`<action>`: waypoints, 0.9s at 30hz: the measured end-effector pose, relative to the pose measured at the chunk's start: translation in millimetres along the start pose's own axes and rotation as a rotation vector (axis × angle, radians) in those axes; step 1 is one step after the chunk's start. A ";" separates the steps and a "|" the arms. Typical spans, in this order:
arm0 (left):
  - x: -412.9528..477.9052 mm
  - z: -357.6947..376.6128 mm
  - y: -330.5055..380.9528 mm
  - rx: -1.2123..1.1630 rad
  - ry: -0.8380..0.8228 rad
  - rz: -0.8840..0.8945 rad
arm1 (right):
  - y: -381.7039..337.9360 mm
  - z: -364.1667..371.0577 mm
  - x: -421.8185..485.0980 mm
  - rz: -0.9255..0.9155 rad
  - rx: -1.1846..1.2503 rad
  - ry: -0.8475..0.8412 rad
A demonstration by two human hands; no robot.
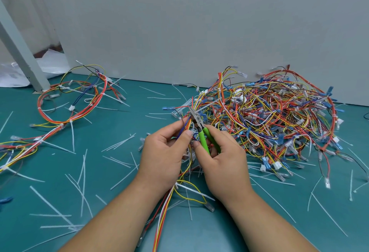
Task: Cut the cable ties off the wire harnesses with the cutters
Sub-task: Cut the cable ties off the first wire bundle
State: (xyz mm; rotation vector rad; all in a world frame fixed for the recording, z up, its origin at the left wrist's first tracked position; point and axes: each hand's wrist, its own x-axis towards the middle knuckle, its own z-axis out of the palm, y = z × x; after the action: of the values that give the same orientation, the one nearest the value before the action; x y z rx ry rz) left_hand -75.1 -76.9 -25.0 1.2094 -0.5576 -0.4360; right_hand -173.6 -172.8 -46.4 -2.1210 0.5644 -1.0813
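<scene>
At the bench (111, 124) centre, the left hand (165, 152) pinches a wire harness (162, 213), thumb curled over its wires. The right hand (225, 162) grips the green-handled cutters (202, 138), tips pointing to 11 o'clock. A tangled harness pile (279, 116) lies at 2 o'clock and a looped harness (69, 102) at 10 o'clock, with cut cable ties (52, 205) strewn around.

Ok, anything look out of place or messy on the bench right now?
Cut tie strips lie scattered all over the green mat instead of gathered up. The harness pile on the right is a loose tangle. Nothing looks damaged.
</scene>
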 end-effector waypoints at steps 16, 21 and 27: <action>-0.1 1.0 -1.4 -0.009 -0.051 -0.088 | 3.1 0.8 0.6 -0.007 -0.010 -0.005; -2.4 1.8 -0.4 0.002 -0.124 -0.095 | -2.5 -0.3 0.5 -0.018 0.010 0.017; 0.0 -1.5 -4.4 0.019 -0.045 -0.024 | -3.4 -1.3 1.9 -0.030 -0.006 0.003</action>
State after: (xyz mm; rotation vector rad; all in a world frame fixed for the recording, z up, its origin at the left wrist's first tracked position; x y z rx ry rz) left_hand -74.3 -77.2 -29.6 1.2283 -0.5877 -0.4801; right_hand -173.3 -172.1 -42.4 -2.1395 0.5394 -1.1012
